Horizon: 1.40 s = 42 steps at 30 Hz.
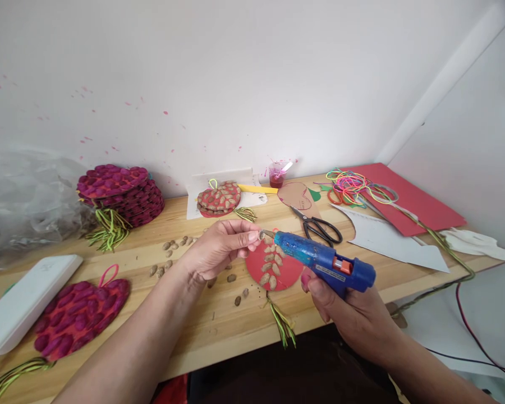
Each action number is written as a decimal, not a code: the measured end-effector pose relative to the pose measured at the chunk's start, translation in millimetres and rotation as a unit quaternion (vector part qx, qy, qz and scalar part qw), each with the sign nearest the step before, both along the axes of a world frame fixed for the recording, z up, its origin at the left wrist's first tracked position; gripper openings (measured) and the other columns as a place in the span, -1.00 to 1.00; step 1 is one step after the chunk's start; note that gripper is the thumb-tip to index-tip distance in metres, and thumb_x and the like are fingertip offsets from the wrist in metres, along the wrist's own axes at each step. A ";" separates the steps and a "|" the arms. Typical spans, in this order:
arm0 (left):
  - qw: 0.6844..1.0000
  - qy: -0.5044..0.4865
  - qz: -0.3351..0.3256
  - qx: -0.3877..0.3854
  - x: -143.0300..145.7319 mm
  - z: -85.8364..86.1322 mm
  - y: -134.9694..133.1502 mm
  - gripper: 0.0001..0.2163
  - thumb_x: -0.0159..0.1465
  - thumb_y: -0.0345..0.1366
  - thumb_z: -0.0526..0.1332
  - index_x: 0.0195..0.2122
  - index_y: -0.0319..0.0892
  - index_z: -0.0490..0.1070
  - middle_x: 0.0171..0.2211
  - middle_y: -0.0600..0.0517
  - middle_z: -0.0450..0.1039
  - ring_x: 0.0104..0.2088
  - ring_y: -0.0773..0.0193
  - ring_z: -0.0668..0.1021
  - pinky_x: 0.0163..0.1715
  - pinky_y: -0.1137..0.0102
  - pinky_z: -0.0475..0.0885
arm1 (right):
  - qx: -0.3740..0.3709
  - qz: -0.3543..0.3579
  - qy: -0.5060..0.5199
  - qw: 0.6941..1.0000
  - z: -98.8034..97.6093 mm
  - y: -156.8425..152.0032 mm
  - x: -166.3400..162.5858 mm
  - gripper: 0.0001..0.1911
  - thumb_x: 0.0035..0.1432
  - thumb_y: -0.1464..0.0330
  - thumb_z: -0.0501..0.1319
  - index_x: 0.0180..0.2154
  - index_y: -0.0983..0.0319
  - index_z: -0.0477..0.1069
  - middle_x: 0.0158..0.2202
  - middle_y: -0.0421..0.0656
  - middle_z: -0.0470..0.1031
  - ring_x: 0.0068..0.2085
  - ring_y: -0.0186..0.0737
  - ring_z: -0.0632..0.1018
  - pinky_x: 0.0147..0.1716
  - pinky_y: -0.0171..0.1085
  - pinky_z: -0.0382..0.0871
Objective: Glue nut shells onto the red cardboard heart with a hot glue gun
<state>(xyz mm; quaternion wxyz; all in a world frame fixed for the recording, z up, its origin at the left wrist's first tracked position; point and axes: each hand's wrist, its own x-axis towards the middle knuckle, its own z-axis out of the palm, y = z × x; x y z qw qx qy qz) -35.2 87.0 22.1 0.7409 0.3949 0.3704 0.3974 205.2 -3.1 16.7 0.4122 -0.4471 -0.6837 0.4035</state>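
Note:
My right hand point(349, 311) grips a blue glue gun point(326, 261), its nozzle pointing left. My left hand point(219, 247) pinches a small brown seed point(261, 235) right at the nozzle tip. Just below lies a red round card piece point(273, 266) on the wooden table point(219, 325), partly covered with rows of glued seeds, with green-yellow threads point(284, 328) hanging off its near edge. Loose seeds point(172, 255) lie scattered left of the card.
A purple-painted heart ornament point(78, 314) and a white flat box point(21, 300) lie at the left. Stacked purple ornaments point(120, 193), an unpainted seeded stack point(219, 199), a paint cup point(276, 175), scissors point(317, 227), neon cords point(351, 188), red sheet point(412, 202) and white paper point(395, 241) sit farther back.

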 end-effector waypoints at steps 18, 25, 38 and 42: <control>1.000 -0.009 -0.001 0.000 -0.2 -1.6 0.0 -0.71 -0.06 -0.27 0.60 -0.41 -0.30 0.60 -0.52 0.01 0.51 -0.52 0.46 0.47 -0.54 0.60 0.35 | 0.014 0.003 -0.004 1.000 1.5 2.4 0.0 -0.78 0.39 0.22 0.13 -0.30 0.16 0.40 -0.59 -0.32 0.26 -0.56 -0.34 0.31 -0.49 -0.30 0.30; 1.000 -0.011 0.004 0.000 0.3 -0.7 -0.3 -0.73 -0.05 -0.30 0.59 -0.40 -0.30 0.60 -0.52 0.01 0.52 -0.52 0.45 0.48 -0.55 0.60 0.36 | 0.004 0.004 -0.008 1.000 1.1 2.0 0.0 -0.78 0.39 0.23 0.14 -0.32 0.15 0.38 -0.60 -0.32 0.28 -0.60 -0.36 0.28 -0.59 -0.31 0.20; 0.999 -0.034 -0.004 0.008 -1.5 -1.4 1.1 -0.78 0.00 -0.31 0.56 -0.44 -0.30 0.58 -0.53 0.02 0.46 -0.53 0.48 0.43 -0.56 0.61 0.33 | -0.004 -0.012 -0.011 1.000 0.4 0.3 1.0 -0.81 0.38 0.23 0.15 -0.27 0.16 0.42 -0.60 -0.32 0.31 -0.58 -0.33 0.33 -0.50 -0.30 0.32; 0.999 -0.047 0.005 0.009 -1.5 -1.8 1.2 -0.78 0.01 -0.31 0.55 -0.44 -0.30 0.58 -0.54 0.04 0.43 -0.53 0.47 0.41 -0.57 0.61 0.31 | 0.016 -0.012 -0.017 1.000 1.4 -1.8 0.8 -0.85 0.38 0.26 0.15 -0.22 0.16 0.44 -0.46 -0.27 0.42 -0.52 -0.34 0.39 -0.46 -0.31 0.36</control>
